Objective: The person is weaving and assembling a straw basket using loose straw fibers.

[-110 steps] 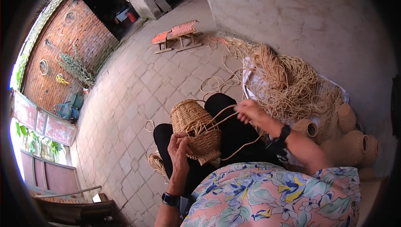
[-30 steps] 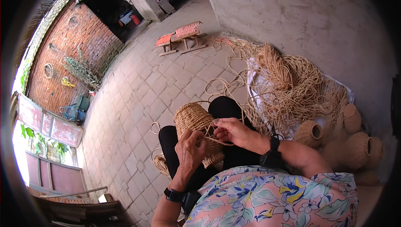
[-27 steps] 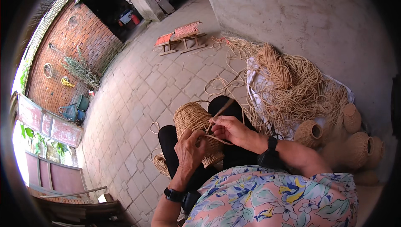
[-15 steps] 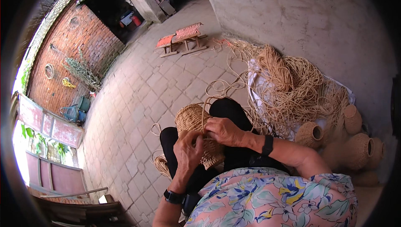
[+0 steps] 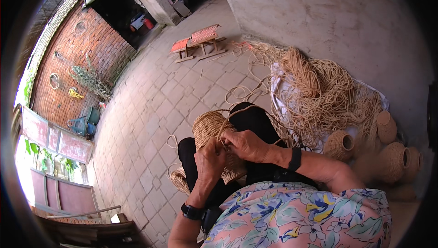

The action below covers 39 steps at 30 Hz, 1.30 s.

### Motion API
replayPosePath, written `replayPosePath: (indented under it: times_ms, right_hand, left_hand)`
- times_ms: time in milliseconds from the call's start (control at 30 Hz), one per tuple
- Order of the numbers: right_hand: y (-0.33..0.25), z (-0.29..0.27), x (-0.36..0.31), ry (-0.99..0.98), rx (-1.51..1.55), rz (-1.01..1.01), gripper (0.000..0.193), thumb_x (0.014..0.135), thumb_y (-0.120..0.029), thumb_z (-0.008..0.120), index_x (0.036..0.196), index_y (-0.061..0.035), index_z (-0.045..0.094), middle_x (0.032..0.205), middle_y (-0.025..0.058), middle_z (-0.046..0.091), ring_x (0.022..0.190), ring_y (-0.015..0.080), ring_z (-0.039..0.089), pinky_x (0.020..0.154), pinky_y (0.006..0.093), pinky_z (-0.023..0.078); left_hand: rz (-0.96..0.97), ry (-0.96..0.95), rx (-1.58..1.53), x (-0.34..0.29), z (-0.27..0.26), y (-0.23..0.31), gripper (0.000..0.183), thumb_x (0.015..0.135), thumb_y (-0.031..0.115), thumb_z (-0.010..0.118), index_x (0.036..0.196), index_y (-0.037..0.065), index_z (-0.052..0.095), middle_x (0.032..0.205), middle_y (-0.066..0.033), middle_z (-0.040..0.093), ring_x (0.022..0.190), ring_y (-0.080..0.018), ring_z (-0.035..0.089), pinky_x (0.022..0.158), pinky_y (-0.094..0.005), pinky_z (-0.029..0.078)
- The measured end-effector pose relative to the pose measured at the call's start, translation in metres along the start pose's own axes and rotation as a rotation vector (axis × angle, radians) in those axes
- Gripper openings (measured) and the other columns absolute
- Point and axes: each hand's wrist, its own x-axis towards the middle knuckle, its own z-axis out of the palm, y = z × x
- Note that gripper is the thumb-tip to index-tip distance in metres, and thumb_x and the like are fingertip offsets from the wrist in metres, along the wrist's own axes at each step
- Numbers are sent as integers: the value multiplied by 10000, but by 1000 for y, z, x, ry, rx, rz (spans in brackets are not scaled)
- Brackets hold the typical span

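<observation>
Woven basket (image 5: pixel 209 127), tan, tilted on the person's lap (image 5: pixel 255 122) between two black-clad knees; its near part is largely covered by the hands.

Paved floor (image 5: pixel 155 111): greyish slabs, running to the foot of a bare plaster wall (image 5: pixel 315 24).

Heap of cord (image 5: pixel 337 81): tan, tangled, lying on a white sheet (image 5: pixel 278 88) that shows along its left edge; loose loops trail onto the floor.

Low stools, two: a larger (image 5: pixel 205 36) beside a smaller (image 5: pixel 180 45); wooden frames, reddish woven seats; on the floor near the wall's left corner.

Woven vessels (image 5: pixel 339 145), several: tan, rounded, near the heap's lower right edge, some mouths facing right.

Coil of cord (image 5: pixel 179 180): on the floor, just beside the left knee.

Right hand (image 5: pixel 248 145): fingertips pinched together on a strand, touching the left.

Left hand (image 5: pixel 210 161): fingers bent at the basket's near side; their grip cannot be told.

Cord strand (image 5: pixel 224 124): single, arching from the fingertips across the basket toward the right knee.
</observation>
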Motion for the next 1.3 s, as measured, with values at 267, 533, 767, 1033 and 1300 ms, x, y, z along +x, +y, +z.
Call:
replayPosePath:
  times_ms: [267, 533, 767, 1033, 1300]
  right_hand:
    - [7, 15, 5, -134, 42, 21, 294, 799, -59, 542, 1084, -24, 477, 665, 194, 608, 619, 319, 640, 539, 411, 494]
    - [1, -25, -3, -157, 1020, 762, 303, 821, -75, 585, 1092, 19, 487, 694, -33, 482, 546, 43, 419, 510, 193, 366]
    - [0, -50, -8, -214, 410, 689, 113, 863, -102, 581, 897, 6, 570, 662, 3, 595, 478, 39, 437, 433, 193, 365]
    - [29, -56, -21, 233, 720, 873, 134, 826, -135, 620, 871, -15, 581, 757, 72, 623, 549, 82, 538, 439, 222, 479]
    - [24, -28, -16, -132, 805, 1095, 158, 842, -122, 644, 904, 11, 585, 729, 80, 635, 575, 128, 616, 496, 265, 541]
  left_hand:
    - [-135, -48, -249, -5, -1, -14, 106, 765, 61, 587, 861, 22, 567, 691, -105, 654, 575, -206, 631, 556, -337, 495]
    - [-432, 156, -551, -22, -37, -21, 356, 813, 20, 581, 1158, 54, 499, 840, -85, 651, 615, -99, 552, 518, -223, 446]
    - [-38, -25, -181, -22, -27, 9, 262, 846, 28, 560, 1103, 78, 553, 818, -129, 677, 635, -213, 637, 588, -320, 498]
    - [-219, -258, -451, -13, -14, 7, 307, 849, 14, 525, 1152, 58, 537, 832, -120, 648, 610, -128, 611, 542, -263, 491]
    - [-317, -241, -591, -22, -3, 12, 279, 870, 56, 518, 1149, 74, 525, 835, -116, 651, 615, -135, 609, 550, -273, 489]
